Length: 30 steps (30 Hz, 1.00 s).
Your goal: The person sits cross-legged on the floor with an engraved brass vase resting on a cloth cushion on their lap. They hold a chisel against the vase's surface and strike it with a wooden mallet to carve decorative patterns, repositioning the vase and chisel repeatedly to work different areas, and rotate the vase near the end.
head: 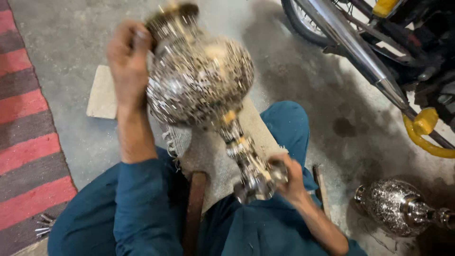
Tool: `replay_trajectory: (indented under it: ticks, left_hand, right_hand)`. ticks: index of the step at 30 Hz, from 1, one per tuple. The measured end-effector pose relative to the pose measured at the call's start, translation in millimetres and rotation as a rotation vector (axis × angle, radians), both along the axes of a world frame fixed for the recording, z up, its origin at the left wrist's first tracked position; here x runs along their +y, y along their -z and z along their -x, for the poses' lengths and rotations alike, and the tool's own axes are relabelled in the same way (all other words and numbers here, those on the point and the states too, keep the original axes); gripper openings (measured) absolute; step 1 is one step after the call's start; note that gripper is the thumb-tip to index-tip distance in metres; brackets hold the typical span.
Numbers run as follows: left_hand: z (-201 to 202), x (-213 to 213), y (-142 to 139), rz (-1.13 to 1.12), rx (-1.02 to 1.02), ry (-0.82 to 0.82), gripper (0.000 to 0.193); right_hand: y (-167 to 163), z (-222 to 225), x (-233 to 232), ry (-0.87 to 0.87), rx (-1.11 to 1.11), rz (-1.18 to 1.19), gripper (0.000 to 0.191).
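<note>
Both hands hold a blurred silvery vase (199, 78): the left hand (127, 61) clasps its neck, the right hand (289, 178) clamps its foot; a second vase (395, 206) lies right of it.

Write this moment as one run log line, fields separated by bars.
left hand: grips neck of ornate silver metal vase | right hand: grips its stem base | vase: tilted over lap | second silver vase: lying on floor
</note>
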State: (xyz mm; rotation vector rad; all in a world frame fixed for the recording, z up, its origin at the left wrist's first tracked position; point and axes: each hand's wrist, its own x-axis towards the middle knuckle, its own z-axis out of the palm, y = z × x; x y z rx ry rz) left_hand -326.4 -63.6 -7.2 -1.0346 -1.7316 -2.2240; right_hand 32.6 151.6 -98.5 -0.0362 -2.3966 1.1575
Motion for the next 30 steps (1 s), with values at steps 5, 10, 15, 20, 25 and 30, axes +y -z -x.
replay_trajectory:
  ticks: [5,10,15,20,25,30]
  left_hand:
    - [27.5,-6.9,-35.1,0.015,0.095,-0.010,0.028]
    - [32.6,0.9,-48.2,-0.004,0.033,0.110,0.024]
    - [32.9,2.9,-49.2,0.173,0.100,0.016,0.023]
    - [21.4,-13.4,-48.7,0.400,-0.309,0.057,0.038]
    - [-15.4,-37.7,-58.1,0.621,-0.109,-0.293,0.020]
    - [-77.2,-29.9,-64.8,0.450,0.034,-0.187,0.009]
  right_hand:
    - [-22.4,56.5,5.8,-0.106,-0.050,-0.074,0.040]
    - [-28.4,72.9,-6.5,-0.144,-0.254,0.199,0.031]
    - [-27.7,72.7,-2.1,-0.181,-0.280,0.205,0.028]
    - [-26.9,73.2,0.2,-0.157,-0.329,0.245,0.026]
    - [-30.3,73.8,-1.2,-0.143,-0.321,0.198,0.024]
    - [-31.1,73.3,-1.4,-0.122,-0.307,0.152,0.031]
